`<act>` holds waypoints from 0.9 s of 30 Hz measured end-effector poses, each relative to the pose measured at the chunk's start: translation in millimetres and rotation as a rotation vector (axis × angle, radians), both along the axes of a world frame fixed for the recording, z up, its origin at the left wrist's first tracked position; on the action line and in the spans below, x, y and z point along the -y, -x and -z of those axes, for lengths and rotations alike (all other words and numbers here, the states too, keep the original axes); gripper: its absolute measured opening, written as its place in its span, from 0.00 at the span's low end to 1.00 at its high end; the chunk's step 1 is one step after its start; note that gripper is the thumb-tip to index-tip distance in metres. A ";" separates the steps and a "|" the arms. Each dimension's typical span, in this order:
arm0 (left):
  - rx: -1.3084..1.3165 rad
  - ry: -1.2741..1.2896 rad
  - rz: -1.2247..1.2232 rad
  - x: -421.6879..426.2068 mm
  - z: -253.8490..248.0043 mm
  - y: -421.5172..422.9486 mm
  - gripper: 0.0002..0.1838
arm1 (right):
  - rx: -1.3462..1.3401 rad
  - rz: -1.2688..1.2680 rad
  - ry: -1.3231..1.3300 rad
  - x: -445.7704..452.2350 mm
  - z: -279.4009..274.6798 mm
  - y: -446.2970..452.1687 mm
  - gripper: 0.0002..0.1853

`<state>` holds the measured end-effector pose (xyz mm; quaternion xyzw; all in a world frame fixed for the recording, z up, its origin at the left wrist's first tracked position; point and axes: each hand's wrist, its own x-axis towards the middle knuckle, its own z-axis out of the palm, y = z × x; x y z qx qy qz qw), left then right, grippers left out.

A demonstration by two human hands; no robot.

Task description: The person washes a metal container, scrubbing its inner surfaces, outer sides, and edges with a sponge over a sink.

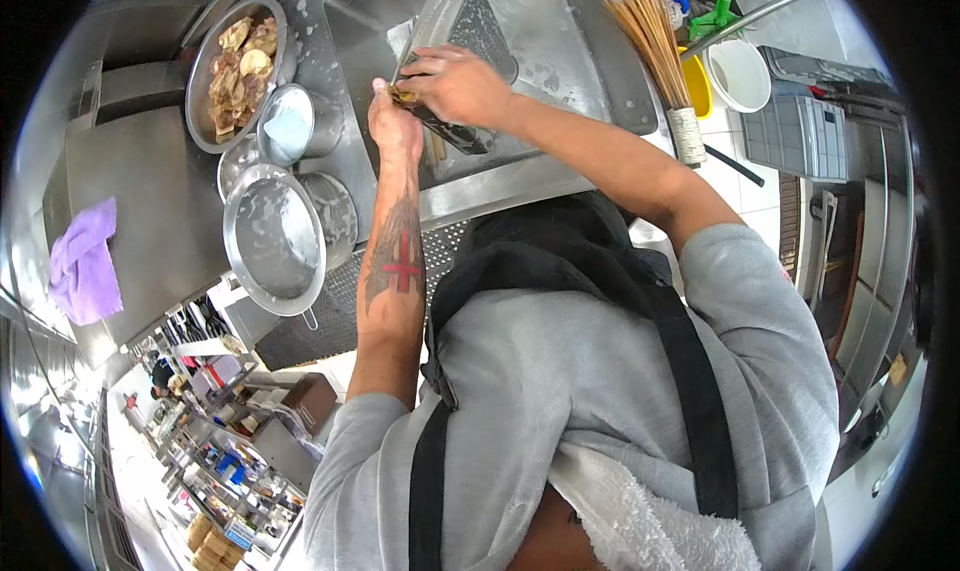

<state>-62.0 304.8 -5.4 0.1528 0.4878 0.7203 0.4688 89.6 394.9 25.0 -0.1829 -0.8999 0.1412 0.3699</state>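
A long rectangular metal pan (470, 33), wet with suds, leans tilted in the sink (590, 71). My left hand (393, 129) is closed at its near end, thumb upright, most fingers hidden. Over the same end reaches my right hand (455, 84), its fingers curled across the top. Between the two hands shows a small yellow-and-dark piece that looks like a sponge (404, 96), mostly covered by the right fingers. Below the right hand, the near side of the pan looks dark.
Left of the sink stand a bowl of meat pieces (240, 76), a steel pot (287, 121) and a strainer (275, 241). A purple cloth (85, 261) lies farther left. To the right are a bundle of thin sticks (650, 41), a white bucket (740, 76) and a grey crate (795, 136).
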 end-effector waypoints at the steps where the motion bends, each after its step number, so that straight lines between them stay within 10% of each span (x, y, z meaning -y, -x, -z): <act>1: -0.002 0.007 -0.012 2.7 -3.4 -3.5 0.21 | -0.017 0.012 0.017 1.5 7.3 -5.2 0.13; 4: -0.130 -0.048 -0.036 -1.6 -4.0 -19.1 0.18 | 0.095 0.404 0.116 -45.3 20.6 -15.1 0.16; 8: -0.119 0.007 0.015 -16.3 -2.4 -22.7 0.13 | 0.069 0.048 0.038 -7.3 21.5 -10.0 0.16; 11: -0.142 -0.013 -0.013 -19.3 -6.6 -27.8 0.14 | 0.285 0.261 0.302 -44.5 9.3 -18.4 0.16; 21: -0.155 0.162 0.009 -26.7 -17.6 -18.0 0.15 | -0.059 -0.005 -0.081 -12.1 8.7 -17.2 0.13; 23: -0.056 0.123 -0.017 -28.3 -18.8 -23.0 0.13 | 0.306 0.207 0.282 -30.5 -3.2 -22.2 0.13; 27: -0.014 0.126 -0.012 -31.1 -29.8 -18.3 0.13 | -0.140 -0.018 -0.053 -1.4 15.1 -17.8 0.14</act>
